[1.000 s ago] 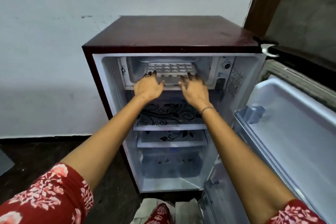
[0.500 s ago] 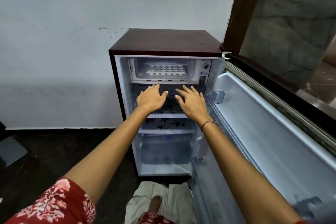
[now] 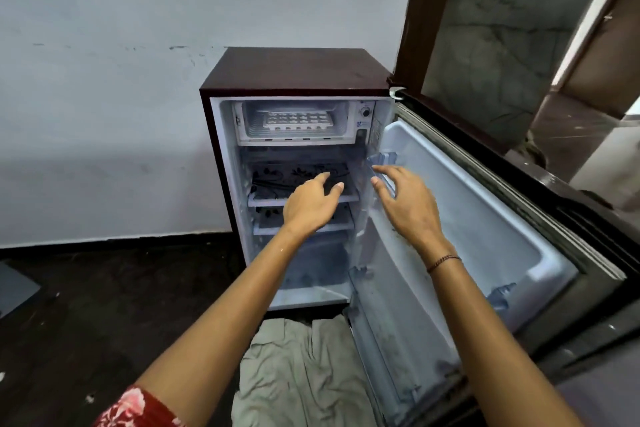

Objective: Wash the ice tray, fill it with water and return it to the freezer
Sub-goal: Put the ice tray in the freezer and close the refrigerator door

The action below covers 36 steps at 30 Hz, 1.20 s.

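Ice tray (image 3: 296, 122): white, seen lying flat inside the freezer compartment (image 3: 343, 114) at the top of the fridge, its rows of cells facing up; it is touched by neither hand.
Fridge (image 3: 294, 71): small, dark maroon, placed on the floor against a pale wall; its interior is exposed.
Door (image 3: 485, 229): swung wide to the right, the white inner liner turned toward the camera, with a clear shelf bracket (image 3: 382, 160) near its upper hinge side.
Left hand (image 3: 308, 204): held in front of the middle shelves, palm down, fingers loosely spread and slightly curled; nothing is gripped.
Right hand (image 3: 405, 204): held just beside the inner edge of the door, below the clear bracket, fingers spread and empty; whether the fingertips touch the liner cannot be told.
Bracelet (image 3: 443, 262): a thin dark band worn on the right wrist.
Shelves (image 3: 263, 199): two glass shelves with a dark floral print are seen below the freezer compartment, partly hidden by the left hand.
Dial (image 3: 365, 112): a round knob set to the right of the freezer compartment.
Sleeve (image 3: 135, 407): red with a pale flower print, seen at the lower left.
Cloth (image 3: 294, 374): crumpled, grey-green, spread on the dark floor in front of the fridge.
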Motion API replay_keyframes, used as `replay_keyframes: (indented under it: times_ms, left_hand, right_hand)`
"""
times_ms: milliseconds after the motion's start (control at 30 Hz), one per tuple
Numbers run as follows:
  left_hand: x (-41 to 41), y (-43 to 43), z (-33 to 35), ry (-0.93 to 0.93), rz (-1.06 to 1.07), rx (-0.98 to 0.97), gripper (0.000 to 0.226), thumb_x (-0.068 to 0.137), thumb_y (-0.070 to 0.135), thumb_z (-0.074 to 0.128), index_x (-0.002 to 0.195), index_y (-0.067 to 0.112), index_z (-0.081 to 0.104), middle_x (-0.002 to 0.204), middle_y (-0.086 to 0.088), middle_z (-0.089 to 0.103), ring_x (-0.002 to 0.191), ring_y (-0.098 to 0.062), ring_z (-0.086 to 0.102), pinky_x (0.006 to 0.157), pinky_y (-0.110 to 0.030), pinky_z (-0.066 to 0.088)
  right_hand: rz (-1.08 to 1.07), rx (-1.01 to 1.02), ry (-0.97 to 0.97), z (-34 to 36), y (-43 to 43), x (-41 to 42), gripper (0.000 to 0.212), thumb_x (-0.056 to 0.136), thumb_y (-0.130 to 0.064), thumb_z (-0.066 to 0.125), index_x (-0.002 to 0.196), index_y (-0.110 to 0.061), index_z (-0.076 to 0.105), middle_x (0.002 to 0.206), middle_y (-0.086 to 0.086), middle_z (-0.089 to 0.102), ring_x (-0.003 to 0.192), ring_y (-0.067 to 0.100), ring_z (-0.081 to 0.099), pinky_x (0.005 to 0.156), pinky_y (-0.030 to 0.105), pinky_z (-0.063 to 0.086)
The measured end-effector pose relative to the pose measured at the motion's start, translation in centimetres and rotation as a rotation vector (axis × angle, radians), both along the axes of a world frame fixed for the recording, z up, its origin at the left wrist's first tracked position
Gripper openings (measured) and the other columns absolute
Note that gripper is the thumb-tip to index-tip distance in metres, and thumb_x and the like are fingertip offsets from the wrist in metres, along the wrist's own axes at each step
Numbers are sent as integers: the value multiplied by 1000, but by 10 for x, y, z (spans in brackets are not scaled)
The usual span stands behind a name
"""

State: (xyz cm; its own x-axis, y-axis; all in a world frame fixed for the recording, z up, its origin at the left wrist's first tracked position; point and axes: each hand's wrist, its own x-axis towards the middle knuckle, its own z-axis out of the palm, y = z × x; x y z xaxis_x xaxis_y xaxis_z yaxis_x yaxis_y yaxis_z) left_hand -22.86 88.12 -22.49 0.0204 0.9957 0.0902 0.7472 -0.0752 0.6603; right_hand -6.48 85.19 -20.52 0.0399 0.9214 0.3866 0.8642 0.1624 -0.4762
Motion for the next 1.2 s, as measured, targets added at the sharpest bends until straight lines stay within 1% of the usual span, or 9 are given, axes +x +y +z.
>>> replay_keyframes:
  times_ms: [300,433,533,633,700,767,833,967,1200]
  left_hand:
    - [87,-61,19,-171,-122,48,47,94,46,44,136,24,47,135,-4,56,122,-24,53,98,-44,45]
    - [132,-81,27,-209,-133,59,46,95,43,44,136,22,47,137,-5,54,124,-26,51,100,-42,43]
    - [170,-95,34,-222,-150,87,46,96,41,45,137,20,47,138,-5,53,123,-26,50,99,-38,40]
    - [204,-104,41,-258,-136,129,46,96,39,45,137,20,46,140,-5,51,126,-25,47,101,-37,38]
    - [220,-108,44,-269,-136,142,46,96,38,46,137,18,46,141,-5,49,128,-25,45,102,-37,37]
    - [233,-112,43,-267,-152,147,46,96,37,46,137,17,45,142,-4,47,130,-25,42,104,-37,36]
    - [242,-114,43,-275,-152,146,46,96,36,47,138,17,44,143,-4,46,132,-24,40,105,-37,36]
    - [251,-120,43,-308,-108,159,44,96,35,47,135,18,47,141,-3,48,131,-22,41,104,-36,36]
    - [237,-130,44,-335,-6,148,34,95,39,47,123,24,59,128,0,58,117,-19,54,92,-34,45]
  right_hand:
    - [-138,88,-109,27,-64,87,29,96,-34,49,115,-21,66,128,2,58,122,24,48,98,44,41]
    - [-137,95,-120,40,-73,130,29,96,-28,50,115,-14,67,126,7,58,121,26,47,99,37,38]
    - [-127,124,-153,46,-81,153,27,96,-27,50,114,-15,67,126,6,57,119,27,44,96,34,38]
    - [-163,148,-253,52,-89,175,27,96,-32,50,113,-22,68,126,4,57,118,30,43,92,43,39]
    - [-199,60,-303,56,-91,189,28,95,-36,50,117,-27,64,130,4,54,121,34,41,93,49,38]
    - [-160,-84,-261,59,-90,198,33,94,-36,50,127,-30,57,133,6,52,123,35,42,98,52,40]
    - [-95,-147,-218,60,-88,203,37,95,-32,50,132,-28,53,132,8,53,122,36,46,99,51,41]
    - [-52,-136,-182,62,-87,206,37,97,-24,48,133,-25,54,135,5,54,124,32,48,102,46,41]
    - [12,-56,-136,63,-90,190,32,97,-27,45,123,-26,64,127,3,62,117,29,53,95,37,40]
